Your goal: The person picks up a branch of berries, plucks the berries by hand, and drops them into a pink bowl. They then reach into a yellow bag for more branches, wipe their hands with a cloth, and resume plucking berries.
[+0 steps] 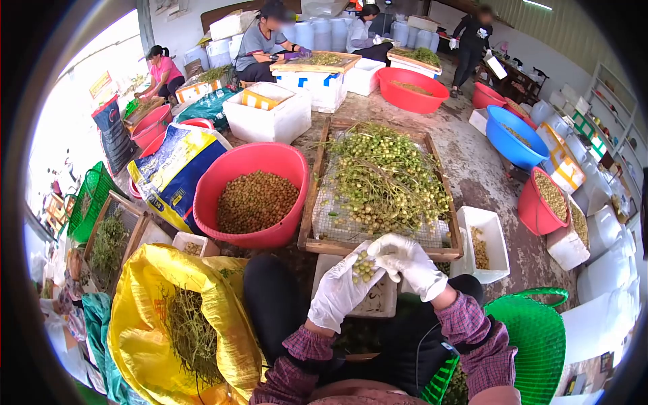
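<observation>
My left hand (341,287), in a white glove, cups several round green-yellow fruits (364,267) in its palm. Beside it, my right hand (410,264), gloved too, has its fingers bent and drawn together at the edge of the left palm; what they hold, if anything, is too small to name. Both hands are just over the near edge of a wooden-framed mesh tray (312,223). A heap of stems with green fruits (385,179) lies on that mesh. Below the hands a white foam box (378,304) is partly hidden.
A pink basin (287,162) of brownish fruits stands left of the tray, a yellow sack (135,317) of stems nearer me. At right are a foam box (496,250) and a green basket (540,337). Several people are farther back among tubs and trays.
</observation>
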